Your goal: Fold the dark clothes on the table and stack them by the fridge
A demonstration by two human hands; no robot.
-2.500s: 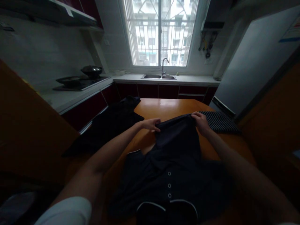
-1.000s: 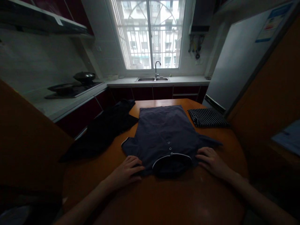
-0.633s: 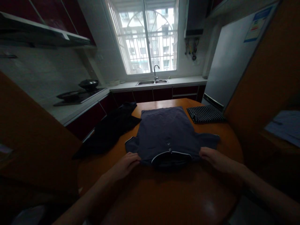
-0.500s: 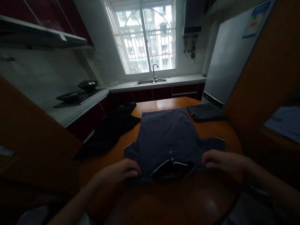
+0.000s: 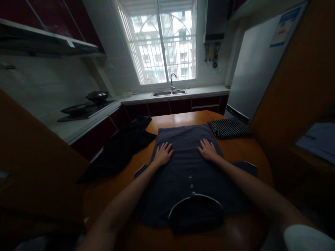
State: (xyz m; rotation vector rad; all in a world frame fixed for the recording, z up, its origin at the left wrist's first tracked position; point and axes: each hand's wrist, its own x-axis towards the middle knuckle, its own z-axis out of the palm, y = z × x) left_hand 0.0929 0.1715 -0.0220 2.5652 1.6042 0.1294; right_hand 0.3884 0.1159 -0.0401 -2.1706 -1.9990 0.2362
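Observation:
A dark blue-grey polo shirt (image 5: 180,181) lies spread front up on the wooden table, its white-edged collar towards me and its hem at the far side. My left hand (image 5: 163,154) rests flat on the shirt's left part, fingers spread. On the right part lies my right hand (image 5: 208,150), also flat with its fingers apart. Both forearms cross over the shirt and cover some of its sides and sleeves. Several light-ringed buttons run down the placket between my arms.
A black garment (image 5: 117,150) lies crumpled at the table's left edge. At the back right sits a folded striped garment (image 5: 230,128). Behind the table (image 5: 178,118) stand a counter with a sink (image 5: 167,93), a stove with pans (image 5: 96,96) and a fridge (image 5: 259,66).
Both hands have let go of the shirt's shoulder area and moved forward onto its body, opening flat. The collar end now lies nearer to me and looks smoother.

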